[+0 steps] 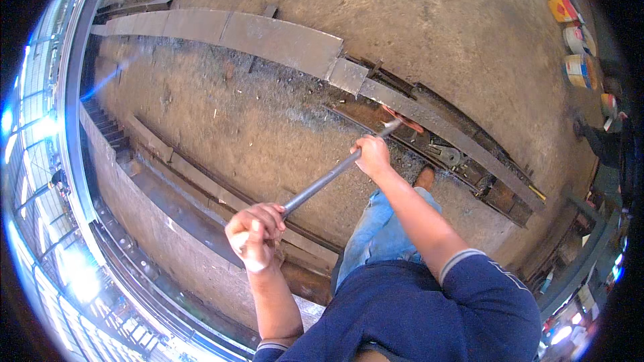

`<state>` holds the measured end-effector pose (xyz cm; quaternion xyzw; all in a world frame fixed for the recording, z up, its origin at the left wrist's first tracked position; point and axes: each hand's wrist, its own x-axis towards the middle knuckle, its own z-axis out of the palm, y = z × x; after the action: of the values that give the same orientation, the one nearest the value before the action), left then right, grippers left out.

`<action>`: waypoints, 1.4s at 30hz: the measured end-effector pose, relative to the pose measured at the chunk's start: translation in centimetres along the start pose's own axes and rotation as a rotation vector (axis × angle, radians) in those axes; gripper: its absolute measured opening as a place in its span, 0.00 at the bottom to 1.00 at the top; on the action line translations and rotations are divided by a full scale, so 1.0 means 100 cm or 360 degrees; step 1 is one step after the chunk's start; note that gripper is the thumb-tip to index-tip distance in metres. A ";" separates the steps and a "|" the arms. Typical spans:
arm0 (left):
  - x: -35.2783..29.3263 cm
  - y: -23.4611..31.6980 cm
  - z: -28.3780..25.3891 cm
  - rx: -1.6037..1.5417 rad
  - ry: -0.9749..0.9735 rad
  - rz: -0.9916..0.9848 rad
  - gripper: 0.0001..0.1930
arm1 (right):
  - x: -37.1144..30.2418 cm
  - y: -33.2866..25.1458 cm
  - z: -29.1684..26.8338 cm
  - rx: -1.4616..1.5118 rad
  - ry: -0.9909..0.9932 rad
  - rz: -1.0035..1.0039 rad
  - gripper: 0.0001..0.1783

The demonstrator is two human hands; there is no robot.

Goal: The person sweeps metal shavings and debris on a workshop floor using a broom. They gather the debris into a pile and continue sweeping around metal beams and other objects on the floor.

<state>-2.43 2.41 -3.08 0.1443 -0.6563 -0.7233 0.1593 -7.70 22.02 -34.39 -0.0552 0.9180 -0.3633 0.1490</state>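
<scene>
My left hand (256,231) is closed round the near end of a grey metal pipe handle (322,182). Farther up the same handle, my right hand (371,157) grips it with wrapped fingers. The handle slants away to the right, and its far end meets a narrow reddish-brown piece (406,121) beside a long steel beam (456,127). Whether that piece is the tool's head or a separate part, I cannot tell. A steel plate strip (282,37) runs on from the beam toward the far left.
My brown shoe (425,177) stands close to low steel channels holding loose metal parts (446,155). Long steel sections (181,167) lie at the left. Drums and buckets (579,70) line the right side, near a partly seen person (600,144). Metal debris (221,70) litters the floor.
</scene>
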 end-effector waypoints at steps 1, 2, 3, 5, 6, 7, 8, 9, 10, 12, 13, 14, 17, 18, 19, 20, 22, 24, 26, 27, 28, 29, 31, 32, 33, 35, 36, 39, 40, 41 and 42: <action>-0.006 -0.002 -0.001 0.0107 -0.0069 0.0033 0.19 | 0.014 0.005 0.013 0.0055 -0.0028 -0.0099 0.04; -0.009 -0.003 0.001 0.0213 -0.0140 0.0070 0.19 | 0.030 0.002 0.029 0.0108 -0.0053 -0.0199 0.04; -0.010 0.007 0.004 0.0359 -0.0340 0.0225 0.18 | 0.033 -0.013 0.039 0.0304 -0.0130 -0.0259 0.06; -0.012 0.043 0.018 0.0525 -0.0646 0.0480 0.17 | 0.039 -0.037 0.050 0.0693 -0.0288 -0.0328 0.10; -0.015 0.056 0.015 0.0586 -0.0714 0.0597 0.16 | 0.030 -0.064 0.045 0.0209 -0.0359 -0.0604 0.10; -0.008 0.072 -0.004 0.0485 -0.0928 0.0746 0.15 | 0.018 -0.082 0.032 0.0210 -0.0374 -0.0599 0.10; -0.006 0.090 -0.021 0.0328 -0.0922 0.0730 0.15 | 0.008 -0.096 0.017 0.0210 -0.0386 -0.0604 0.10; -0.009 0.101 -0.032 0.0173 -0.0906 0.0713 0.14 | -0.001 -0.107 0.004 0.0209 -0.0405 -0.0616 0.10; -0.011 0.097 -0.034 0.0205 -0.0716 0.0590 0.14 | -0.008 -0.106 -0.013 0.0105 -0.0450 -0.0533 0.10; -0.024 0.081 -0.033 0.0299 -0.0314 0.0367 0.14 | 0.000 -0.091 -0.006 -0.0015 -0.0612 -0.0341 0.07; -0.027 0.053 -0.038 0.0578 -0.0230 0.0198 0.14 | 0.006 -0.070 0.005 -0.0112 -0.0680 -0.0200 0.06; -0.017 0.039 -0.013 0.0450 -0.0384 0.0039 0.13 | 0.016 -0.050 0.026 -0.0102 -0.0610 -0.0234 0.06; -0.015 0.039 0.045 0.1033 -0.1221 0.0243 0.11 | 0.060 -0.017 0.076 0.0277 -0.0203 -0.0691 0.05; -0.019 0.047 0.057 0.1114 -0.1228 0.0346 0.10 | 0.070 -0.025 0.077 0.0361 -0.0165 -0.0729 0.05; -0.025 0.055 0.059 0.1225 -0.1208 0.0444 0.10 | 0.071 -0.057 0.069 0.0454 -0.0188 -0.0739 0.05; -0.026 0.064 0.050 0.1067 -0.1115 0.0496 0.12 | 0.071 -0.074 0.055 0.0530 -0.0191 -0.0731 0.05; -0.036 0.087 0.022 0.0757 -0.0804 0.0660 0.14 | 0.050 -0.102 0.020 0.0308 -0.0358 -0.0704 0.07; -0.041 0.107 0.004 0.0563 -0.0539 0.0697 0.17 | 0.024 -0.115 -0.006 0.0053 -0.0600 -0.0672 0.09; -0.037 0.082 0.000 0.0392 -0.0399 0.0533 0.16 | 0.008 -0.067 -0.007 -0.0113 -0.0693 -0.0536 0.08; -0.037 0.067 0.016 0.0476 -0.0211 0.0229 0.14 | 0.001 -0.044 0.004 -0.0112 -0.0620 -0.0497 0.08; -0.037 0.053 0.030 0.0586 -0.0358 0.0175 0.13 | -0.005 -0.024 0.019 -0.0106 -0.0560 -0.0478 0.09; -0.034 0.041 0.047 0.0674 -0.0534 0.0134 0.12 | -0.005 -0.001 0.039 -0.0045 -0.0360 -0.0486 0.09; -0.044 0.040 0.062 0.1141 -0.1239 0.0401 0.13 | 0.006 0.003 0.053 0.0117 -0.0117 -0.0551 0.11; -0.052 0.039 0.075 0.1221 -0.1522 0.0501 0.13 | 0.019 -0.004 0.056 0.0205 -0.0057 -0.0584 0.11; -0.060 0.040 0.089 0.1294 -0.1818 0.0600 0.13 | 0.026 -0.012 0.058 0.0297 0.0007 -0.0607 0.12; -0.065 0.049 0.116 0.1131 -0.1673 0.0797 0.18 | 0.038 -0.014 0.044 0.0489 -0.0129 -0.0491 0.13; -0.067 0.064 0.116 0.1039 -0.1456 0.0846 0.19 | 0.035 -0.026 0.029 0.0405 -0.0161 -0.0518 0.14; -0.053 0.120 0.071 0.0252 -0.1510 0.0969 0.14 | -0.004 -0.095 -0.062 0.0206 -0.0356 -0.0617 0.18; -0.042 0.150 0.041 0.0224 -0.1888 0.0824 0.25 | -0.026 -0.106 -0.102 0.0171 -0.0454 -0.0622 0.19; -0.041 0.172 0.024 0.0164 -0.2280 0.0687 0.45 | -0.049 -0.103 -0.135 0.0104 -0.0524 -0.0605 0.20; -0.044 0.160 0.043 -0.0152 -0.2125 0.0651 0.31 | -0.070 -0.073 -0.140 0.0004 -0.0539 -0.0523 0.20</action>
<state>0.41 6.76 13.24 -0.4645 -0.5952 -0.6408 -0.1389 -5.48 27.29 -18.13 -0.2638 0.8582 -0.3693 0.2399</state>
